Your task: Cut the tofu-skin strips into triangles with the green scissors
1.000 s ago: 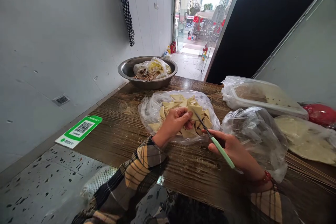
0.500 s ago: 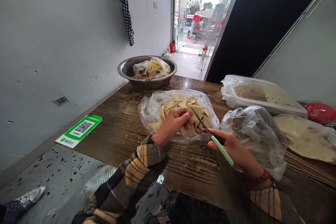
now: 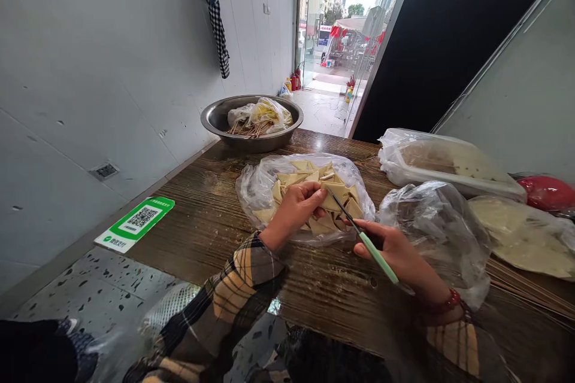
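Note:
My left hand (image 3: 302,206) is closed in a pinch at the edge of a folded pale tofu-skin piece (image 3: 336,190), partly hidden by the fingers. My right hand (image 3: 395,251) grips scissors (image 3: 375,256) with pale green handles and dark blades. The blade tips reach up to the tofu skin, close beside my left fingertips. Beneath both hands lies a heap of cut, pointed tofu-skin pieces (image 3: 305,178) on a clear plastic bag (image 3: 254,182), which is spread on the dark wooden table (image 3: 202,215).
A metal basin (image 3: 254,142) with bagged skewers stands at the far end. On the right are a crumpled plastic bag (image 3: 431,233), a wrapped white tray (image 3: 449,161), bagged pale sheets (image 3: 521,233) and thin sticks (image 3: 530,287). A QR-code sign (image 3: 139,221) lies at the left edge.
The scissors and my right hand have shifted slightly left and down, and my left fingers have moved a little. At lower left, a person's dark-clothed leg has come further into view.

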`<control>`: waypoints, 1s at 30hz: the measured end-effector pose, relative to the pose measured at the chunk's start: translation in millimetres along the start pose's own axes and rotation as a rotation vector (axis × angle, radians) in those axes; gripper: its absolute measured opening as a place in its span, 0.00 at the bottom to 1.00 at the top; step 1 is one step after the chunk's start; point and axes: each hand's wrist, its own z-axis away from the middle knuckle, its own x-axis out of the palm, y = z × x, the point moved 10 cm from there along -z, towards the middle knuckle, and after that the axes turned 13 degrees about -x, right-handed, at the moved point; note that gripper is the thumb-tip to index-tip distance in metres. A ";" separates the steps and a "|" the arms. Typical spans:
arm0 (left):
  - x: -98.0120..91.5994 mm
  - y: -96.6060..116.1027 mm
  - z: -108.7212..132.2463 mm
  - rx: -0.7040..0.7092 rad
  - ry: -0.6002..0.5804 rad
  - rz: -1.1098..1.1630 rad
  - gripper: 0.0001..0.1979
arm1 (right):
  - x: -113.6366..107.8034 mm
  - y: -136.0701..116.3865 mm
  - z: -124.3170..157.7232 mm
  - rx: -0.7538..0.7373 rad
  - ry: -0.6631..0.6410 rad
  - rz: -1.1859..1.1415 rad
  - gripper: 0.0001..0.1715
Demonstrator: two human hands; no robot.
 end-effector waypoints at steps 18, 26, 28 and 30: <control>10.5 -2.3 -0.7 -0.023 -0.066 -0.068 0.15 | -9.1 -2.4 -0.6 -0.095 0.097 0.123 0.32; 9.8 -2.0 0.4 -0.015 -0.063 -0.063 0.15 | -5.4 -7.1 -2.0 -0.108 0.065 0.064 0.27; 9.0 -1.8 0.4 -0.015 -0.055 -0.056 0.15 | -5.5 -5.2 -2.4 -0.091 0.067 0.070 0.28; 6.6 -1.0 0.4 -0.016 -0.042 -0.017 0.15 | -8.2 -2.2 -2.5 -0.066 0.094 0.079 0.30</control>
